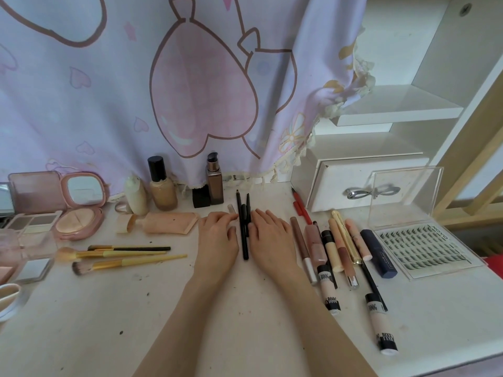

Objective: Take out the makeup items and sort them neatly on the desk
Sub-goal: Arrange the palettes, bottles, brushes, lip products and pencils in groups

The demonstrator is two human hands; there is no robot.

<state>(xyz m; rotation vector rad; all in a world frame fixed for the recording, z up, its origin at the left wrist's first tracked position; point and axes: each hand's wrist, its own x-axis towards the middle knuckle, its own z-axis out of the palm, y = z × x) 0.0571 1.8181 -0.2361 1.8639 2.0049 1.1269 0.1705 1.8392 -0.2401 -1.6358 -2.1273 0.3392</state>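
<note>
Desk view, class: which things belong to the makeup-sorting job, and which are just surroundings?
Job:
black pencils, between left hand and right hand
brushes
foundation bottles
compact
tubes
lash tray

Surroundings:
curtain
drawer
shelf

Black pencils [244, 227] bunched lengthwise mid-counter; gold-handled brushes [119, 257] lying sideways at left; tubes and sticks [337, 248] rowed at right; bottles [163, 186] upright behind.

Bedroom vanity desk [245, 308]: cartoon curtain [136, 91], makeup.
</note>
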